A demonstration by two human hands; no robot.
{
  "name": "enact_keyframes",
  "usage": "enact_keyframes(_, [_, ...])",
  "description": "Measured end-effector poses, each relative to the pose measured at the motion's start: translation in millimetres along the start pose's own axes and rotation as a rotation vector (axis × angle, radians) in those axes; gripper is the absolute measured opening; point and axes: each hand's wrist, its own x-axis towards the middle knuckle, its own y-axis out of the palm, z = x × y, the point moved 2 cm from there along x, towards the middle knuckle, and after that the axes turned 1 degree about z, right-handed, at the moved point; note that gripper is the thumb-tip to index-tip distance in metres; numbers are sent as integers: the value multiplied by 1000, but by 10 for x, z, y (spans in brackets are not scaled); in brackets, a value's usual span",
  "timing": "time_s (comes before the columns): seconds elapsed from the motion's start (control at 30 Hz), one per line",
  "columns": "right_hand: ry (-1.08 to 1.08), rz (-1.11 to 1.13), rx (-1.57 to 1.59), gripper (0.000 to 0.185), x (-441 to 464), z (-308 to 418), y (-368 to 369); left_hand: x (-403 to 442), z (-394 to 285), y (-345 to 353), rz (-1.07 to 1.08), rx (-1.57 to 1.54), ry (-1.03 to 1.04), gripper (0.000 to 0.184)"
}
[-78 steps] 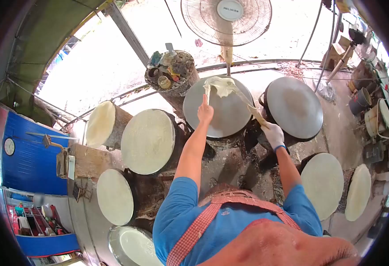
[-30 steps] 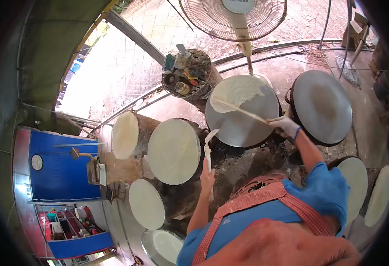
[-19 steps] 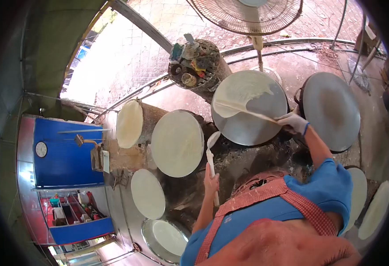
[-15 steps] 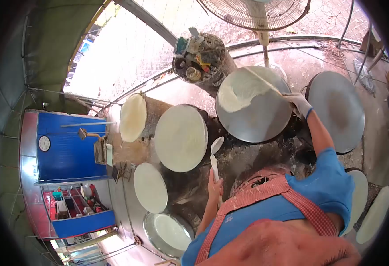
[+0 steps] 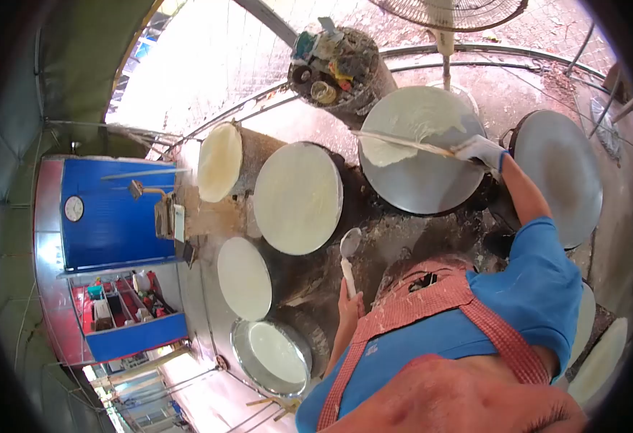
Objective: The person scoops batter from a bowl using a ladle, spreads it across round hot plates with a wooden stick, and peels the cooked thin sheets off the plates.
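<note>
My gloved right hand (image 5: 481, 151) is closed round the handle end of a long, flat wooden spreader (image 5: 403, 143). The spreader lies across a round griddle (image 5: 439, 189), over pale wet batter (image 5: 421, 112) that coats the griddle's far part; bare grey metal shows nearer me. Bare fingers of my left hand (image 5: 350, 307) wrap the pale handle of a ladle (image 5: 349, 244), its bowl held up beside a second griddle. That griddle carries a full round of pale batter (image 5: 297, 198). Below it on the left stands a metal basin (image 5: 238, 346) with pale liquid in it.
To the right is a bare griddle (image 5: 558, 177). More pale rounds (image 5: 245, 279) lie at the left, one (image 5: 220, 162) on a drum-like stand. A cluttered drum (image 5: 341, 68) and a standing fan (image 5: 446, 14) are at the far side, a blue cabinet (image 5: 121, 216) further left.
My right hand has swung the spreader anticlockwise, its far end now pointing left. Batter covers more of the griddle's far side. My left hand still holds the ladle, and the view has shifted slightly.
</note>
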Motion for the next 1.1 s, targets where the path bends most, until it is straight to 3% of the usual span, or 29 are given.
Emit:
enact_keyframes(0.03, [6,20,-4,28,-118,-131,-1,10,17,26,-3,-45,-6,71])
enact_keyframes(0.1, [268,-11,77,28,-466,-268,-31,-118,-79,72,-23,-111,-35,72])
enact_keyframes(0.2, [357,39,44,30,-589,70,-201,-145,-60,33,-8,-51,-32,72])
enact_keyframes(0.27, [195,49,48,32,-173,190,-229,-212,-62,28,-38,-60,-30,72])
enact_keyframes(0.33, [-209,-132,20,28,148,454,40,-271,-5,58,-58,-55,-53,71])
enact_keyframes(0.37, [-192,-138,33,28,163,468,-14,-259,32,69,-67,-58,-22,71])
enact_keyframes(0.43, [19,147,-204,28,106,472,56,-351,38,-18,-102,-48,-14,71])
enact_keyframes(0.47, [-9,265,-200,29,23,389,-1,-331,11,14,-99,-76,-34,71])
enact_keyframes(0.63, [437,162,-294,33,-649,134,-557,-442,89,27,-80,-138,-72,71])
enact_keyframes(0.67, [411,145,-266,33,-627,149,-558,-458,117,10,-81,-144,-71,71])
enact_keyframes(0.73, [130,162,-187,33,-195,39,-496,-485,195,-45,-91,-182,-77,72])
enact_keyframes(0.77, [-134,59,-203,33,33,128,-280,-483,215,-60,-90,-198,-80,73])
enact_keyframes(0.83, [-391,-65,-218,32,113,364,31,-498,228,-121,-59,-176,-98,73])
enact_keyframes(0.9, [107,188,-346,24,-185,653,277,-543,245,-300,-37,-143,-121,73])
enact_keyframes(0.93, [237,250,-367,33,-279,375,86,-527,275,-384,-17,-167,-107,72])
enact_keyframes(0.97, [338,269,-697,29,-600,581,157,-489,320,-407,8,-206,-90,70])
enact_keyframes(1.03, [459,48,-456,20,-1214,-232,-408,-502,230,-504,35,-200,-128,69])
enact_keyframes(1.1, [370,-144,-216,14,-2219,-327,-279,-428,232,-662,67,-191,-166,68])
